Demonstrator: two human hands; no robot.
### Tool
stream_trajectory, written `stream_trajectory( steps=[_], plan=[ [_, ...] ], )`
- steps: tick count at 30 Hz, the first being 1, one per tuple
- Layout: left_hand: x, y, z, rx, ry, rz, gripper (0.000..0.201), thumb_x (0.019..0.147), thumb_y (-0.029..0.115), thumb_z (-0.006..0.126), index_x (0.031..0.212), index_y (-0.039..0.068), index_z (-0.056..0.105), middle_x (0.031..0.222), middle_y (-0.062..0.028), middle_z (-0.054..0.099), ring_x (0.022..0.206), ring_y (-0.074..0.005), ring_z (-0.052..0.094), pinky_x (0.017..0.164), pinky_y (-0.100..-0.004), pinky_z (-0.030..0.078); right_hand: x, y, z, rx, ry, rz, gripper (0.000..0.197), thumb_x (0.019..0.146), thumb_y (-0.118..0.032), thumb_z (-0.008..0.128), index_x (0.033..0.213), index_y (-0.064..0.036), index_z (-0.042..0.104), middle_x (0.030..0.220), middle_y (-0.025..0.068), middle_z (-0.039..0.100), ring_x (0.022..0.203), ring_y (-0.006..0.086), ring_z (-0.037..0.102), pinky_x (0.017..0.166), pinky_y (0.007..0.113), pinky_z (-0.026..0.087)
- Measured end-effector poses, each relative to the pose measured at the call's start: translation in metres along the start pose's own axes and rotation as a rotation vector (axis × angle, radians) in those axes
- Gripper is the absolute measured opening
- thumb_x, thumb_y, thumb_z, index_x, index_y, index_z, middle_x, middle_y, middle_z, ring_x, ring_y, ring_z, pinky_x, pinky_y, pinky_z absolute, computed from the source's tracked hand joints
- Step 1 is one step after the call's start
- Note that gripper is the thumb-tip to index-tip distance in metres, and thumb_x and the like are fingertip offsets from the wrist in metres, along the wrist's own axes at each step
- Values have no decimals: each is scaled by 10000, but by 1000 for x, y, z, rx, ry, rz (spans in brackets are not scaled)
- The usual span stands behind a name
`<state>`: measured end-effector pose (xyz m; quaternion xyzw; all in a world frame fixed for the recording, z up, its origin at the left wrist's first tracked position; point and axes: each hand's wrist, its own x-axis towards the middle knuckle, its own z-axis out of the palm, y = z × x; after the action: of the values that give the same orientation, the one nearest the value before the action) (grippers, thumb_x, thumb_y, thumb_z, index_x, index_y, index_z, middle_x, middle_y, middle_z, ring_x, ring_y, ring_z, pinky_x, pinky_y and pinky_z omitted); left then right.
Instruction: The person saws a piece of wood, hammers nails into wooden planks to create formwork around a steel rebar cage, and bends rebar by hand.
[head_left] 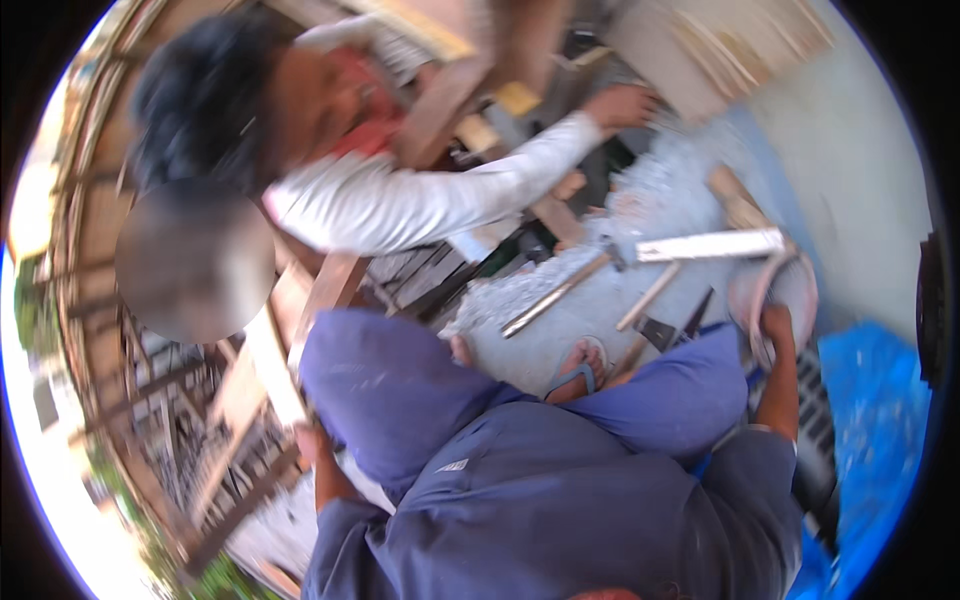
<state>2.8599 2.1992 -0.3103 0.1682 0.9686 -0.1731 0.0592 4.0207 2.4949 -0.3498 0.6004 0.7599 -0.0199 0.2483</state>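
At the right, my right hand (pixel 777 325) is curled at the rim of a pinkish bucket (pixel 808 290); its fingertips are partly hidden. My left hand (pixel 312 443) is low on the left, closed around the near end of a pale wooden plank (pixel 272 365), though blur softens the fingers. Between my knees and the bucket lie a hammer (pixel 655 335) with a dark head and a dark-bladed tool (pixel 698 315). A whitish wood strip (pixel 710 245) reaches to the bucket's far edge. Farther in are a long narrow bar (pixel 555 295) and a thin stick (pixel 650 297).
Across from me another person leans in, a white sleeve (pixel 430 205) stretched toward boards (pixel 720 60) at the back. Wood scraps and beams (pixel 340 285) crowd the left. A blue tarp (pixel 875 430) lies at right. My sandaled foot (pixel 580 370) rests on the grey floor (pixel 490 305).
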Motion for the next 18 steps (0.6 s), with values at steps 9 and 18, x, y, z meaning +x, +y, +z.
stream_trajectory(
  steps=[9,18],
  plan=[
    [-33,8,-113,-168,260,7,482,1023,439,505,1112,-10,657,984,-307,710,911,-482,703,782,-585,551,-24,-96,-72,672,93,766,277,896,-291,624,941,-57,767,900,238,731,858,419,717,788,480,555],
    [-68,13,-121,-734,427,-143,678,983,540,598,1150,-114,654,1067,-337,677,944,-446,657,856,-559,503,-15,-127,-117,695,363,1006,265,908,-287,662,1025,-76,772,978,224,744,926,408,721,850,462,549]
  ],
)
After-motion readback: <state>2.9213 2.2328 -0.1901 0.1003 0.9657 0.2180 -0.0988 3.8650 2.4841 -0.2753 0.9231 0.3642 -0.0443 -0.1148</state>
